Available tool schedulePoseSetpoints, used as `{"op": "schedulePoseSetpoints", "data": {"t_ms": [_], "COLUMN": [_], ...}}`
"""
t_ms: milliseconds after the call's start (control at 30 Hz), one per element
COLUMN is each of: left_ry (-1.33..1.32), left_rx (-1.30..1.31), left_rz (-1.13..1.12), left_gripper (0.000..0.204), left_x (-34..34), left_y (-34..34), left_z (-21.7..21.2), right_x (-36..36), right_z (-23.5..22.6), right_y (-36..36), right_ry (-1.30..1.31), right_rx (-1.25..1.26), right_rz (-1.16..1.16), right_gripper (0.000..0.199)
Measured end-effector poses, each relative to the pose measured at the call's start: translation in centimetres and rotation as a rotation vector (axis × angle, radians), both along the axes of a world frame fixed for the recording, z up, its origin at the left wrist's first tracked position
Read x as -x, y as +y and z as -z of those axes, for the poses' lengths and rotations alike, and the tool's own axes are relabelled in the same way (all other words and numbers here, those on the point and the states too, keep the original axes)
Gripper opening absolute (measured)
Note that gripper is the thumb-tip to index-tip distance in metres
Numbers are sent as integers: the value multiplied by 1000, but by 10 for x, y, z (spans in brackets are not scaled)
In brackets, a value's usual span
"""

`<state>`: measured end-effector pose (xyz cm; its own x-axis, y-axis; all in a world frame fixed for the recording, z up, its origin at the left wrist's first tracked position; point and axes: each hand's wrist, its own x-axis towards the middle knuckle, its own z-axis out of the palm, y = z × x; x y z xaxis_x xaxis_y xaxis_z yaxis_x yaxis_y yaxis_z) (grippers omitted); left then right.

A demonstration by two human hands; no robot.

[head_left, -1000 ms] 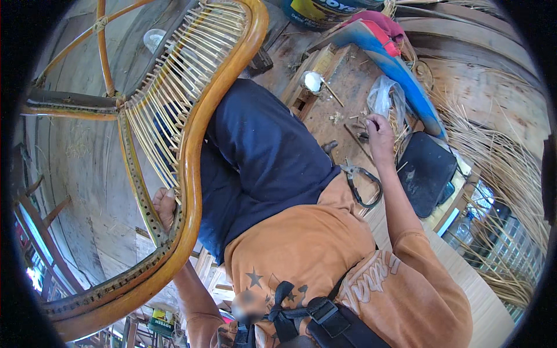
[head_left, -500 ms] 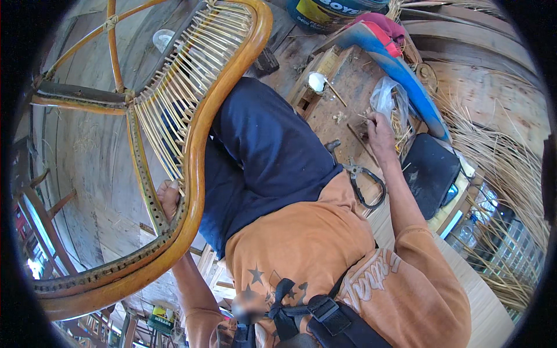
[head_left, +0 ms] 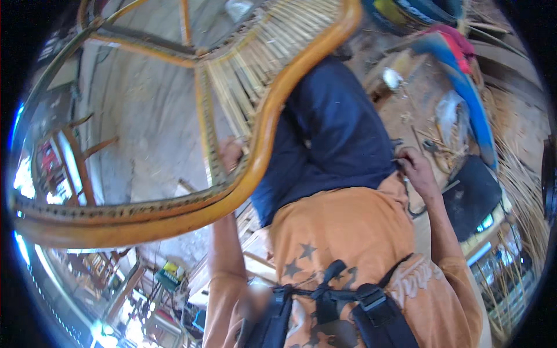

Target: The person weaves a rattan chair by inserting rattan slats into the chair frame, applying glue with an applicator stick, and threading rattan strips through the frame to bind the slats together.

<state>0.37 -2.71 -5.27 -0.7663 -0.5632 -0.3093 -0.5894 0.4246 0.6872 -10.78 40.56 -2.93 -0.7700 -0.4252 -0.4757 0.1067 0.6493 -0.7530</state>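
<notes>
A curved rattan chair frame [head_left: 268, 124] leans across my left side, with pale rattan strips [head_left: 243, 78] laid across part of it. My left hand [head_left: 230, 153] is closed at the near end of the strips, between the rim and a rail with a row of holes [head_left: 208, 116]; its fingers seem to pinch a strip, though blur softens them. My right hand [head_left: 419, 169] is beside my right thigh, fingers pinched together. Whatever they hold is too small and blurred to name. A loop of dark-handled pliers [head_left: 415, 212] shows partly below that hand.
Right of my leg, a wooden work board [head_left: 406, 116] carries a clear plastic bag [head_left: 449, 119] and a white lump [head_left: 392, 78]. Beyond are a blue curved board [head_left: 464, 81], a black flat pad [head_left: 473, 197] and loose cane strands [head_left: 522, 185]. A dark bucket [head_left: 415, 17] stands at the far right.
My right hand has come back from beside the plastic bag toward my thigh, over the pliers. My left hand stays at the strips. The whole view has shifted and blurred.
</notes>
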Motion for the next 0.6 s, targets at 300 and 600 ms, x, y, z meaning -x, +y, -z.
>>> {"op": "schedulePoseSetpoints", "data": {"t_ms": [300,600], "left_ry": [-178,-56], "left_rx": [255,-80], "left_rz": [-177,42], "left_gripper": [30,25], "left_x": [-14,-4], "left_y": [-8,-15], "left_z": [3,-5], "right_x": [-34,-29], "right_z": [13,35], "right_y": [-7,-28], "right_ry": [-361,-85], "right_rx": [191,230], "right_rz": [714,575], "right_gripper": [22,19]}}
